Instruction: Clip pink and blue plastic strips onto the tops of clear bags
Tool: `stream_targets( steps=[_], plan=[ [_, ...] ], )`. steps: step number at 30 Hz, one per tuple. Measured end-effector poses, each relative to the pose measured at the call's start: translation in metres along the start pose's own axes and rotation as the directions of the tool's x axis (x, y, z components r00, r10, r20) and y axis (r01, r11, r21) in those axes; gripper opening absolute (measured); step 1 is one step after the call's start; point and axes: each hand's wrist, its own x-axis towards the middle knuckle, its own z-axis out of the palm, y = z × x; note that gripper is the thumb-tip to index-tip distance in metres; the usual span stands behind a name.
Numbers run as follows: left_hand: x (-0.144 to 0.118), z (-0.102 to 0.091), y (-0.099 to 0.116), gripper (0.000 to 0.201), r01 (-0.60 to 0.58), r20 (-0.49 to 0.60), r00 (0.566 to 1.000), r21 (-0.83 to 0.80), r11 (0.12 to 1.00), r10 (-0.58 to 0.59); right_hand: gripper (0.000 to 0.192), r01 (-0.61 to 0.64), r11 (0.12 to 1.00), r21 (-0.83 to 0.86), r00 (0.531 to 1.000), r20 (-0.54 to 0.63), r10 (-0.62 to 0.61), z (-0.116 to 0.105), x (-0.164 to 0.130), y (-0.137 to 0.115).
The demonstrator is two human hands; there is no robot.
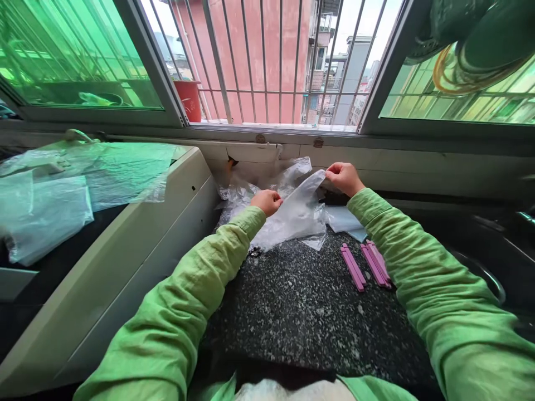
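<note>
Plastic bag (298, 214) feels light, limp and slippery; my left hand (267, 201) and right hand (343, 177) pinch its top edge.

Location: a home kitchen in a city flat. Indicators: a speckled dark stone countertop (309, 301) beside a sink (480, 273), and a barred window (267, 61) facing neighbouring apartment blocks (355, 67).

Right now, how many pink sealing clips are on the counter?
2, as far as I can tell. One pink clip lies on the speckled counter; the other pink clip lies just right of it, against the right sleeve, which may hide more.
</note>
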Motion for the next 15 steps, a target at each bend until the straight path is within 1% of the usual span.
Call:
stream_targets(
  steps=[1, 3, 6, 8, 10, 15],
  plan=[
    [0.002, 0.003, -0.003, 0.025, 0.001, 0.035, 0.999, 0.001, 1.0, -0.001, 0.018, -0.013, 0.997, -0.076, 0.999, 0.035, 0.016, -0.001, -0.003, 0.004],
    [0.009, 0.007, -0.011, 0.026, 0.049, 0.065, 0.997, 0.02, 0.999, -0.051, 0.016, -0.05, 0.976, -0.213, 0.992, 0.102, 0.073, 0.0, -0.007, 0.013],
    [0.026, 0.011, -0.024, 0.024, 0.171, 0.036, 0.984, 0.09, 0.981, -0.174, 0.018, -0.083, 0.944, -0.321, 0.978, 0.155, 0.139, 0.007, -0.013, 0.027],
    [0.041, 0.013, -0.029, 0.023, 0.225, 0.005, 0.974, 0.139, 0.964, -0.228, 0.019, -0.087, 0.938, -0.337, 0.975, 0.165, 0.15, 0.013, -0.015, 0.034],
    [0.057, 0.017, -0.031, 0.024, 0.247, -0.007, 0.968, 0.175, 0.953, -0.25, 0.019, -0.083, 0.939, -0.333, 0.975, 0.169, 0.146, 0.02, -0.014, 0.038],
    [0.087, 0.032, -0.023, 0.034, 0.227, -0.006, 0.973, 0.242, 0.943, -0.232, 0.02, -0.066, 0.946, -0.317, 0.976, 0.179, 0.128, 0.032, -0.011, 0.04]
  ],
)
